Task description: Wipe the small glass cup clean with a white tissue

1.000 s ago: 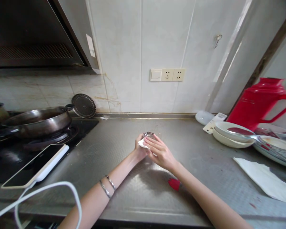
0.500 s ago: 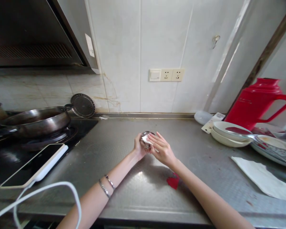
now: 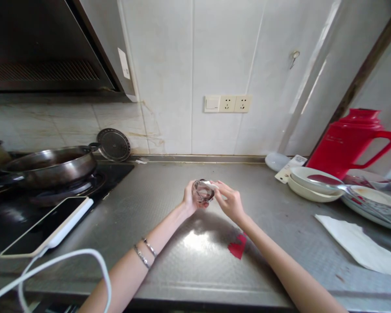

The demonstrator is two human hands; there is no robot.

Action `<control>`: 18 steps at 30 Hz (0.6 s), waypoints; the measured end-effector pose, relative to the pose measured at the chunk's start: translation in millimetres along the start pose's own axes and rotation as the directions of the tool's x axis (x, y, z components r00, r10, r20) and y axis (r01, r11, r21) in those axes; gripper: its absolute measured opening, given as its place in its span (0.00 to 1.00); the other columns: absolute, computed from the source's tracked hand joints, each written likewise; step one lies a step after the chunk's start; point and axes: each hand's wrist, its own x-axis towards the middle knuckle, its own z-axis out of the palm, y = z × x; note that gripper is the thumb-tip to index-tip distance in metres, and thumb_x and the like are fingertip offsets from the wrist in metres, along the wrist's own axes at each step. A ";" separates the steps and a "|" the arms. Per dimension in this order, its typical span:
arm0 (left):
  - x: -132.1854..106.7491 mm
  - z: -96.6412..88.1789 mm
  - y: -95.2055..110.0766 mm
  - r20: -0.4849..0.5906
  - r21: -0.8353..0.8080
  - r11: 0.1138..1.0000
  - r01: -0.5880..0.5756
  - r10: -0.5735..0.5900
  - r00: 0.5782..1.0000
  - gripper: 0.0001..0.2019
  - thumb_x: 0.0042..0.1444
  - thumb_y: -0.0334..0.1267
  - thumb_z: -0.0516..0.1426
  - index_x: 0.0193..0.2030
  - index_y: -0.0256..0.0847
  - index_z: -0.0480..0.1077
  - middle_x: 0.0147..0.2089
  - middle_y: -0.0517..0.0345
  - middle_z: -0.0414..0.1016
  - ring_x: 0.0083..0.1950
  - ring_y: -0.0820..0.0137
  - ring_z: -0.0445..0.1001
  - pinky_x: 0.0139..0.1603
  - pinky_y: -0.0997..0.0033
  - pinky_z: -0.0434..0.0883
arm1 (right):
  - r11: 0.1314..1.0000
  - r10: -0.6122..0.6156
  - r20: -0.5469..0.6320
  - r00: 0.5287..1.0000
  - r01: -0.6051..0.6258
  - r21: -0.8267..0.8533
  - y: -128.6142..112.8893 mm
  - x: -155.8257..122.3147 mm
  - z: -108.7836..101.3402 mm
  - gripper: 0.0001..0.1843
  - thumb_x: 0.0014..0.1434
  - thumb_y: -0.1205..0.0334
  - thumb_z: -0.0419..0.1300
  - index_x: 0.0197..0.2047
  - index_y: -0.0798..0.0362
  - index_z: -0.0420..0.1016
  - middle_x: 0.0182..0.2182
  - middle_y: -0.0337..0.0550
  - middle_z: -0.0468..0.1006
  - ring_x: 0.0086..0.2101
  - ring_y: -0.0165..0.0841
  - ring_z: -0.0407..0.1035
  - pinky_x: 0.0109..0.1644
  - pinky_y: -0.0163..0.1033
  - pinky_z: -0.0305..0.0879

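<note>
My left hand (image 3: 189, 201) is wrapped round a small clear glass (image 3: 202, 194), held above the counter with its round opening towards me. Its exact shape is hard to make out. A piece of white tissue (image 3: 210, 184) is pinched in my right hand (image 3: 230, 201), at the upper right of the glass's rim. Below my right wrist, a torn red scrap (image 3: 237, 247) lies on the metal counter (image 3: 169, 265).
To the left a pan (image 3: 52, 165) sits on the black hob, near a phone (image 3: 45, 226) with a white cable (image 3: 84, 251). On the right are stacked bowls (image 3: 313, 193), a red thermos jug (image 3: 348, 143) and a white paper sheet (image 3: 358, 243).
My right hand has drawn back to the right with the tissue, from across the glass to its rim. More of the glass's opening now shows. My left hand stays nearly in place.
</note>
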 end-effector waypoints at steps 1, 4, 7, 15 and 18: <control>0.5 -1.2 -0.7 0.008 0.029 1.000 0.012 -0.012 1.000 0.28 0.57 0.55 0.42 0.40 0.31 0.71 0.25 0.48 0.75 0.17 0.68 0.68 0.15 0.72 0.60 | 0.988 0.138 -0.032 0.990 -0.136 0.070 0.3 0.4 1.1 0.14 0.60 0.57 0.55 0.30 0.51 0.80 0.32 0.41 0.82 0.39 0.42 0.76 0.51 0.50 0.69; 2.9 -5.4 -2.2 0.007 0.063 0.997 0.035 -0.035 0.999 0.29 0.56 0.58 0.43 0.44 0.32 0.70 0.27 0.50 0.75 0.18 0.68 0.69 0.17 0.72 0.64 | 0.840 0.478 -0.066 0.876 -0.434 0.325 5.1 2.4 6.3 0.21 0.55 0.48 0.59 0.19 0.54 0.74 0.20 0.39 0.77 0.29 0.40 0.73 0.39 0.44 0.72; 4.7 -6.9 -2.4 -0.011 0.080 0.997 0.018 -0.017 1.000 0.28 0.58 0.58 0.44 0.45 0.34 0.69 0.28 0.52 0.75 0.20 0.69 0.71 0.17 0.72 0.66 | 0.700 0.595 -0.017 0.803 -0.508 0.502 15.6 4.1 11.8 0.20 0.51 0.46 0.61 0.21 0.55 0.75 0.22 0.39 0.75 0.29 0.36 0.71 0.36 0.40 0.70; 0.2 -1.5 2.3 0.012 0.173 0.982 -0.070 0.069 0.998 0.28 0.54 0.61 0.49 0.43 0.34 0.68 0.30 0.52 0.75 0.21 0.67 0.74 0.12 0.76 0.62 | 0.607 0.686 -0.059 0.725 -0.525 0.597 33.0 2.0 15.9 0.15 0.49 0.51 0.63 0.29 0.55 0.77 0.26 0.40 0.78 0.32 0.34 0.72 0.38 0.37 0.70; 0.5 -0.5 1.6 0.024 0.335 0.926 -0.174 0.176 0.984 0.23 0.51 0.56 0.56 0.43 0.36 0.69 0.28 0.57 0.73 0.19 0.73 0.70 0.11 0.80 0.57 | 0.538 0.712 -0.036 0.701 -0.512 0.669 33.8 1.3 17.4 0.12 0.47 0.54 0.65 0.30 0.54 0.75 0.27 0.40 0.79 0.31 0.33 0.73 0.38 0.37 0.70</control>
